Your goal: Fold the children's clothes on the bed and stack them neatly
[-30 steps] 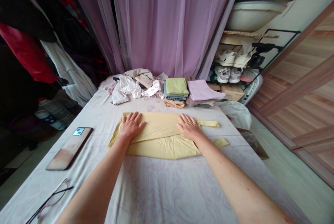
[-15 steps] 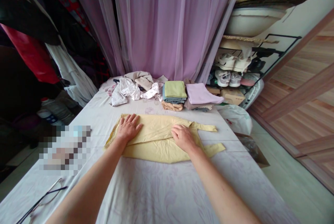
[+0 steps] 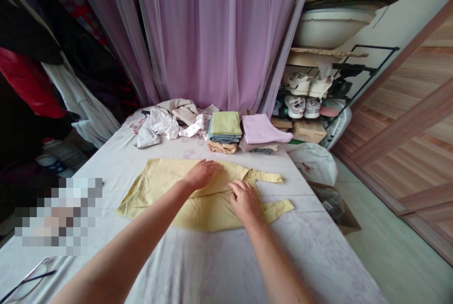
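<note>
The left hand (image 3: 202,174) lies flat on the yellow shirt (image 3: 208,214); the right hand (image 3: 244,202) curls on it (pinching unclear).

1 yellow shirt (image 3: 208,214), L hand (image 3: 201,174) + R hand (image 3: 244,202) on it. Behind shirt: 1 folded green stack (image 3: 222,123), 1 folded pink cloth (image 3: 260,129). R of shirt: 4 sneakers (image 3: 299,83), 1 cardboard box (image 3: 309,131), 1 white basin (image 3: 329,28). L of shirt: 1 pr glasses (image 3: 26,281).

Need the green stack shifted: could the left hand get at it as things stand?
Probably yes. The left hand rests on the yellow garment, and the way forward looks open; only the low tan bundle lies just before the green folded stack.
</note>
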Motion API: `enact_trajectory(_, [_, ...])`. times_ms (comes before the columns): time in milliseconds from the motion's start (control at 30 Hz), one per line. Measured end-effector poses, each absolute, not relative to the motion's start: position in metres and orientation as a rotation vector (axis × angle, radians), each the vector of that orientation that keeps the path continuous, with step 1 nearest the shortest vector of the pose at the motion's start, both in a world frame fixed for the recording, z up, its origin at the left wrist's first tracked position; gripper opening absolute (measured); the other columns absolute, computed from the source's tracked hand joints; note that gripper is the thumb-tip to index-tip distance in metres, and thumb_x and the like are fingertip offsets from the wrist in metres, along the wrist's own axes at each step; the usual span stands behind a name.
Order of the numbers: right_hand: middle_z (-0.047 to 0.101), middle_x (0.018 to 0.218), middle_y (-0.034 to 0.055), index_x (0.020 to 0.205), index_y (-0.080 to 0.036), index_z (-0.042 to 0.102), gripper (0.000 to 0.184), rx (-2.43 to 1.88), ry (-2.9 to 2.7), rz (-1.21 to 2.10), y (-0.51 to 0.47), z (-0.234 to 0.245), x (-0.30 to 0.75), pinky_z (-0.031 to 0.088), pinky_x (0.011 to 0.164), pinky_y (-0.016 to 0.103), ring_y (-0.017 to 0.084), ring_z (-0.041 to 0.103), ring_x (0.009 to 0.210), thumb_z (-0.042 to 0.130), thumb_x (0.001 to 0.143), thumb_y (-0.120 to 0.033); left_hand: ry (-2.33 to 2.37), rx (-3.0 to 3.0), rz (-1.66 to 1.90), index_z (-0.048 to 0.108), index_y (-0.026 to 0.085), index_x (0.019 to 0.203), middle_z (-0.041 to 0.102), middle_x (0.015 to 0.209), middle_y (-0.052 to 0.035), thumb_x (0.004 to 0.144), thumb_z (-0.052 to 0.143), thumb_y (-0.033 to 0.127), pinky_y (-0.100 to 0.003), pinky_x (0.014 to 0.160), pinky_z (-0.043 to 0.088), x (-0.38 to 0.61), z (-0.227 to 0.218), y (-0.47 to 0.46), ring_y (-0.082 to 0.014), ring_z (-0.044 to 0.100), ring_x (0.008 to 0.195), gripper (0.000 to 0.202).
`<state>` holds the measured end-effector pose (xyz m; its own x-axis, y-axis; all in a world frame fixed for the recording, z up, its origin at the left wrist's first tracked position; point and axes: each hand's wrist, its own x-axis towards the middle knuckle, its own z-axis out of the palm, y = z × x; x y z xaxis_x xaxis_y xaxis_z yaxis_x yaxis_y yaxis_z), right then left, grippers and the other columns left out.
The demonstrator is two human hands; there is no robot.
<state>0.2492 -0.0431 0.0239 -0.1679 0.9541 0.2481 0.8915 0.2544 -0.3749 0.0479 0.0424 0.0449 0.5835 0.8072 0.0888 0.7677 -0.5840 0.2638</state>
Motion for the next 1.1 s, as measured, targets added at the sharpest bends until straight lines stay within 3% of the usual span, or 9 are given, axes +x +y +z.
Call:
enact_trajectory(200, [0.071, 0.111, 0.0062, 0.114, -0.025, 0.072, 0.03, -1.657, -2.202, 0.31, -0.03, 0.032, 0.258, 0.045, 0.093, 0.033, 0.022, 0.062, 0.104, 0.053, 0.091, -0.029, 1.146, 2.524, 0.445, 0.069, 0.028, 0.121, 0.063, 0.135, -0.0017, 0.094, 0.046, 0.026, -0.04, 0.113, 0.037, 0.064, 0.016, 0.067, -0.02, 0.05, 0.134, 0.036])
enact_trajectory(467, [0.071, 0.096, 0.0035, 0.09, -0.027, 0.073, 0.018, -1.651, -2.264, 0.341, -0.018, 0.035, 0.261, 0.042, 0.083, 0.031, 0.02, 0.061, 0.095, 0.055, 0.092, -0.026, 1.152, 2.536, 0.406, 0.063, 0.028, 0.13, 0.058, 0.141, -0.0013, 0.099, 0.042, 0.032, -0.044, 0.117, 0.03, 0.06, 0.013, 0.061, -0.0207, 0.042, 0.14, 0.038])
enact_trajectory(800, [0.068, 0.093, 0.0033, 0.084, -0.024, 0.067, 0.017, -1.593, -2.287, 0.307, -0.018, 0.029, 0.263, 0.035, 0.081, 0.031, 0.019, 0.057, 0.094, 0.052, 0.093, -0.023, 1.153, 2.553, 0.355, 0.058, 0.028, 0.136, 0.056, 0.144, -0.0015, 0.1, 0.04, 0.036, -0.044, 0.119, 0.025, 0.061, 0.015, 0.059, -0.0221, 0.037, 0.143, 0.04])
enact_trajectory(1100, [0.065, 0.078, 0.0028, 0.075, -0.022, 0.063, 0.018, -1.338, -2.112, 0.244, -0.017, 0.011, 0.273, 0.037, 0.074, 0.029, 0.018, 0.057, 0.08, 0.05, 0.089, -0.02, 1.224, 2.661, 0.309, 0.051, 0.026, 0.141, 0.049, 0.15, -0.0053, 0.099, 0.042, 0.044, -0.046, 0.117, 0.026, 0.065, 0.018, 0.055, -0.0251, 0.039, 0.141, 0.047])
